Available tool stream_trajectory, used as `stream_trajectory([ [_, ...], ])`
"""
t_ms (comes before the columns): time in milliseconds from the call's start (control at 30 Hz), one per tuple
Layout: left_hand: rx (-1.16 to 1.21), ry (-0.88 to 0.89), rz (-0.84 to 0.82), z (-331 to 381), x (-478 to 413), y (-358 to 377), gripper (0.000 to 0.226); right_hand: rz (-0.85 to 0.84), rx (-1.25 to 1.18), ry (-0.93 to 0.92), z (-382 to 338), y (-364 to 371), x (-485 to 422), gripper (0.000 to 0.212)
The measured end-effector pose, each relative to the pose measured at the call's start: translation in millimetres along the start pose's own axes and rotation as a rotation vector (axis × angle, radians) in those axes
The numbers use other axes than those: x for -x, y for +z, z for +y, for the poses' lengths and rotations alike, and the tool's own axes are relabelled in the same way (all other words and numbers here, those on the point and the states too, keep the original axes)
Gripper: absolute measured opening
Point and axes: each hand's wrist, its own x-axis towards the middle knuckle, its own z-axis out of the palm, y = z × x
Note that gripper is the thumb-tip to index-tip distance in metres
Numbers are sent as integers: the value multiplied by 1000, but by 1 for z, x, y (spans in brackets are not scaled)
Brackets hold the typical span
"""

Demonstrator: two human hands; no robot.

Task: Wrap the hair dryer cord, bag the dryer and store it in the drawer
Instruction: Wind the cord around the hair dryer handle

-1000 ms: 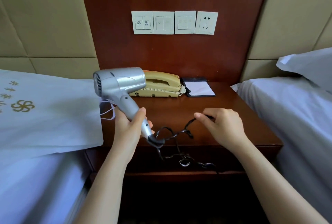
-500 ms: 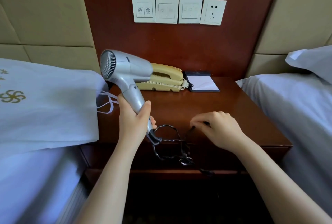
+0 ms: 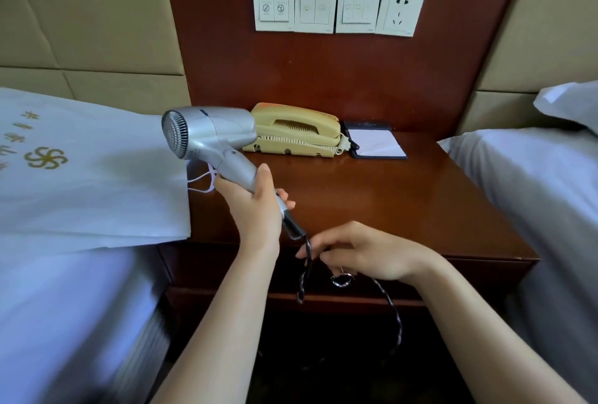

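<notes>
A silver hair dryer (image 3: 210,136) is held up over the left part of the wooden nightstand (image 3: 404,209), its grille facing left. My left hand (image 3: 255,206) grips its handle. The dark twisted cord (image 3: 305,271) leaves the handle's lower end and hangs in front of the closed drawer (image 3: 469,277) with its ring pull (image 3: 342,280). My right hand (image 3: 365,251) pinches the cord just below the handle, at the nightstand's front edge. A white bag (image 3: 90,183) with a gold emblem and white string handles lies flat on the left bed, overlapping the nightstand's corner.
A yellow telephone (image 3: 294,135) and a notepad in a dark holder (image 3: 377,143) sit at the back of the nightstand. Switch plates and a socket (image 3: 403,12) are on the wood panel above. White beds flank the nightstand; a pillow (image 3: 572,102) lies at right.
My right hand has slid along the cord from the tabletop toward me, down to the front edge. The cord has come off the table and now hangs before the drawer. The dryer tilted further left.
</notes>
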Motion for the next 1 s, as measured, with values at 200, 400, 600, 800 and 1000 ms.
stream_trajectory([
  [200, 47, 41, 49, -3, 1, 7, 39, 17, -156, -37, 5, 1, 1, 42],
  [400, 31, 69, 53, -1, -5, 5, 32, 102, -330, -112, 11, -1, 1, 35],
  [600, -82, 73, -7, 7, -21, -6, 27, 165, -434, -102, 1, 0, 2, 51],
  [800, -272, 91, -74, 13, -22, -24, 46, 392, -362, -16, -8, 5, 5, 54],
  [1000, -448, 180, -134, 25, -21, -35, 42, 494, 43, -83, -26, -1, 20, 55],
])
